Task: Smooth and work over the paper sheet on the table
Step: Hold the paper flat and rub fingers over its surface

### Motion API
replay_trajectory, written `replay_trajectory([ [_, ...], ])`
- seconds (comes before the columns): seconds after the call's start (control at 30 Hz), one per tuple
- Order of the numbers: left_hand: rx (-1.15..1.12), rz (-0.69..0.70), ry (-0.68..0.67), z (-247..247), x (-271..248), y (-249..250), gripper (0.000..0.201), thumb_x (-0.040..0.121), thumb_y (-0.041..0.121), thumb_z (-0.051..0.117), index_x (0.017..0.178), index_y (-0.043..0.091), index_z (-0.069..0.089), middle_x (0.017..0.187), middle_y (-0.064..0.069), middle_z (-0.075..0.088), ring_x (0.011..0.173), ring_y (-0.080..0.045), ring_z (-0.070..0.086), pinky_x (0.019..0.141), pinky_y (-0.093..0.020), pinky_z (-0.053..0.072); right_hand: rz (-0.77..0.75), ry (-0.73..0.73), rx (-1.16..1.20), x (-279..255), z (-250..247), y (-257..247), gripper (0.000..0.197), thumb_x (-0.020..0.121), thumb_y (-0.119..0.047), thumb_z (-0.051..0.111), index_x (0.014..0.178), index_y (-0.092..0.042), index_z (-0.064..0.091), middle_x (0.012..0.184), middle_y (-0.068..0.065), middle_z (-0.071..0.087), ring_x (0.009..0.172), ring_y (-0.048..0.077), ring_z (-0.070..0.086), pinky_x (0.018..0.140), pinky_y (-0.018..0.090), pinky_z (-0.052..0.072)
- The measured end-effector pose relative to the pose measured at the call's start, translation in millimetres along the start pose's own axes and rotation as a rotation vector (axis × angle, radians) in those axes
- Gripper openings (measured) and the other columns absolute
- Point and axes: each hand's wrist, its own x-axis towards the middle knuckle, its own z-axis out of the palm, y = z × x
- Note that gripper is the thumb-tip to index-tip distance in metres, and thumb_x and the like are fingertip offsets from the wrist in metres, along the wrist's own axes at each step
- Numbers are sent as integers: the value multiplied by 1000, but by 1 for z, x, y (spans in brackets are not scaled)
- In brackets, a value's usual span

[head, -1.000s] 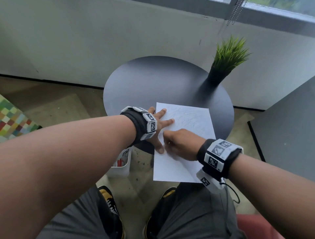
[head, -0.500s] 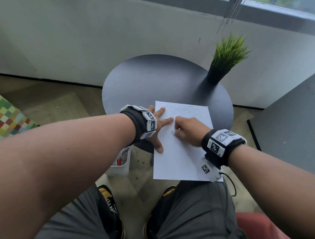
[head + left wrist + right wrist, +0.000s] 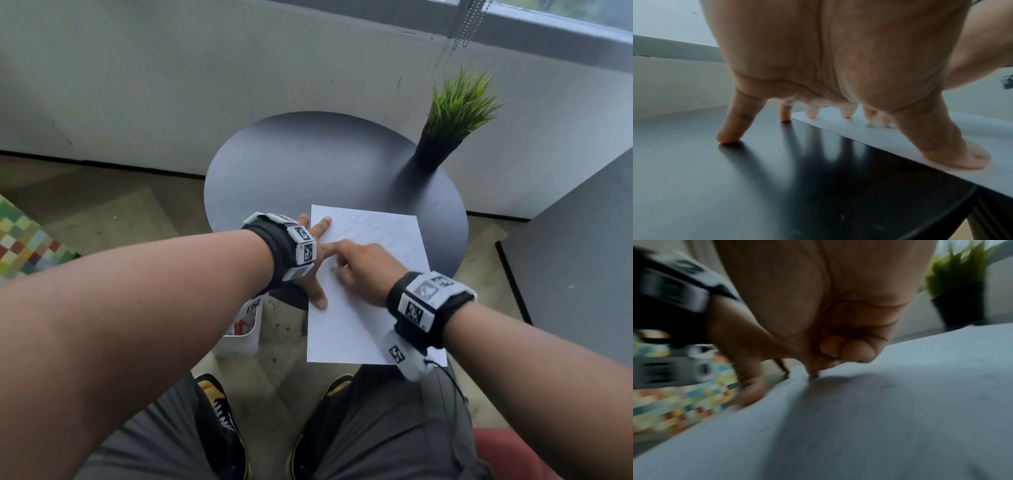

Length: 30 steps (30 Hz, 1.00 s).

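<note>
Since the earlier frames the right hand (image 3: 363, 270) had swept left across the paper sheet (image 3: 356, 329), its curled fingers seemingly pinching something small, which I could not identify; the left hand (image 3: 313, 270) stayed splayed flat on the sheet's left edge; the sheet lay on the round table (image 3: 308, 171), overhanging its near rim; thin, light, slippery and easily creased, it seemed best pinned at an edge

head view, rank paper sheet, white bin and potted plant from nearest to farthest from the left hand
1. paper sheet: touched by the left hand, whose spread fingers press its left edge.
2. white bin: on the floor below the table's near-left edge, just under the wrist.
3. potted plant: far right of the round table, by the wall.
</note>
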Motion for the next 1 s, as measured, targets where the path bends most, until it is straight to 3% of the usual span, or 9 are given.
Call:
replay_trajectory([
  [0.1, 9, -3, -3, 0, -1, -1, 132, 56, 83, 74, 153, 54, -11, 167, -2, -24, 151, -48, -12, 116, -71, 14, -89, -122, 13, -6, -6, -3, 11, 89, -31, 58, 89, -21, 55, 93, 3, 63, 85, 24, 56, 72, 32, 44],
  [0.27, 24, -3, 1, -1, -2, 1, 130, 58, 82, 74, 153, 55, -11, 167, -3, -22, 150, -47, -10, 115, -71, 16, 166, 94, 82, 12, -19, 29, 15, 88, -32, 59, 90, -18, 56, 93, 3, 64, 88, 25, 58, 73, 32, 44],
  [0.43, 52, -3, -12, -4, -2, 1, 131, 56, 83, 75, 152, 57, -10, 167, -4, -23, 150, -49, -7, 115, -71, 18, -181, -129, 25, -16, -8, 9, 15, 91, -34, 59, 91, -20, 55, 81, -2, 60, 76, 21, 54, 70, 32, 46],
  [0.6, 57, -3, -26, -10, -3, 4, 126, 58, 81, 76, 149, 63, -9, 167, -7, -22, 149, -49, -1, 115, -70, 21, 105, 50, 103, -1, -19, 40, 15, 90, -35, 58, 92, -21, 53, 90, 2, 63, 85, 25, 57, 75, 35, 48],
  [0.7, 81, -2, -44, -12, -1, 4, 129, 54, 83, 76, 147, 64, -10, 166, -6, -23, 149, -52, -2, 114, -72, 21, -92, -16, -16, -15, -3, 15, 13, 94, -29, 51, 101, -18, 50, 90, 8, 64, 83, 30, 57, 70, 34, 44],
  [0.77, 106, -10, -53, -12, -1, 3, 131, 52, 85, 75, 147, 64, -13, 166, -6, -24, 148, -52, -1, 115, -71, 20, -216, -149, -46, -25, -5, 4, 10, 94, -27, 53, 98, -18, 54, 85, 1, 60, 77, 23, 52, 68, 31, 42],
  [0.83, 114, -7, -52, -13, -1, 3, 131, 52, 85, 75, 147, 63, -12, 167, -7, -23, 148, -52, 1, 115, -70, 21, -149, -149, 0, -17, -17, 14, 7, 91, -28, 57, 94, -21, 56, 86, -4, 59, 81, 19, 52, 72, 30, 43],
  [0.93, 111, -6, -43, -13, -3, 4, 128, 56, 83, 75, 148, 63, -11, 167, -6, -21, 148, -50, 2, 114, -69, 23, 140, 14, 80, -1, -24, 36, 15, 91, -33, 56, 95, -19, 54, 94, 2, 62, 89, 25, 56, 78, 35, 48],
  [1.0, 107, -8, -49, -14, -3, 4, 128, 55, 82, 76, 147, 64, -11, 167, -5, -21, 148, -50, 0, 114, -70, 22, 108, 51, 1, -5, -15, 30, 19, 94, -32, 50, 103, -16, 50, 94, 8, 61, 90, 32, 57, 75, 37, 47],
])
